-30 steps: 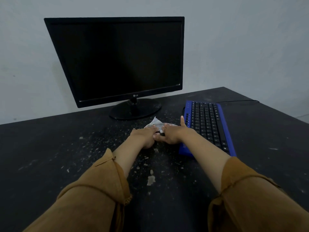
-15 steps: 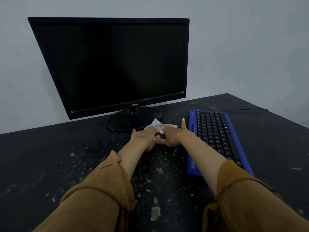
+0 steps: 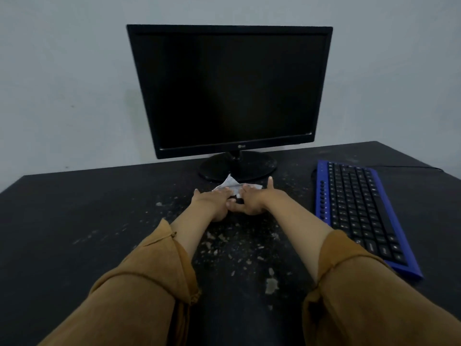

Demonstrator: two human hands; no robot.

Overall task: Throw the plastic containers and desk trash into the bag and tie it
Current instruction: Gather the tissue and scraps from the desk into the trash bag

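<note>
A crumpled white scrap of paper [image 3: 230, 183] lies on the black desk [image 3: 74, 211], just in front of the monitor's round foot. Both my arms reach forward to it. My left hand [image 3: 212, 201] and my right hand [image 3: 255, 199] lie side by side, with their fingers stretched flat over the near part of the paper. The thumbs meet just below the paper. One corner of the paper sticks up past my fingertips. No bag or plastic container is in view.
A black monitor [image 3: 229, 91] stands at the back against a grey wall. A blue-framed keyboard [image 3: 361, 216] lies to the right, its cable running off right. Pale crumbs and flakes [image 3: 270, 285] are scattered over the desk between my forearms.
My view has swung left and tilted, so the monitor now sits more to the middle. Both hands stay on the paper at the same spot.
</note>
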